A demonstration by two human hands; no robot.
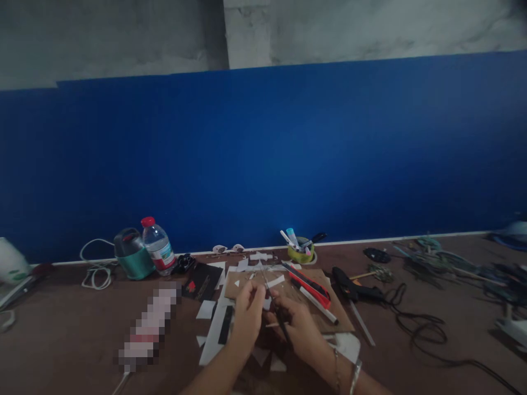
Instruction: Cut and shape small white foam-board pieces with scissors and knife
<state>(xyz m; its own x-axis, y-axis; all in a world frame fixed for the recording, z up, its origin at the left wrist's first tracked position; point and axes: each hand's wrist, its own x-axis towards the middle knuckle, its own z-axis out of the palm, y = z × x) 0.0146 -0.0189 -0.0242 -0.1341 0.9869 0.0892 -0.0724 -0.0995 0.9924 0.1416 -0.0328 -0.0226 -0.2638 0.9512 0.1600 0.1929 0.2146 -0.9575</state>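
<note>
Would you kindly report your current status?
Right hand: holding slim dark tool. Left hand: close beside it, grip unclear. Paper scraps, red cutter nearby.

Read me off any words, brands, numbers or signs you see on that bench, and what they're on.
No text is clearly legible.
Bottle: printed label, too blurred to read.
Black sheet: small red mark, too unclear to make out.
Red utility knife: any markings too small to read.
Pixelated pale object with a cord: any print is obscured.
Slender dark-handled tool in the right hand: no lettering readable.
</note>
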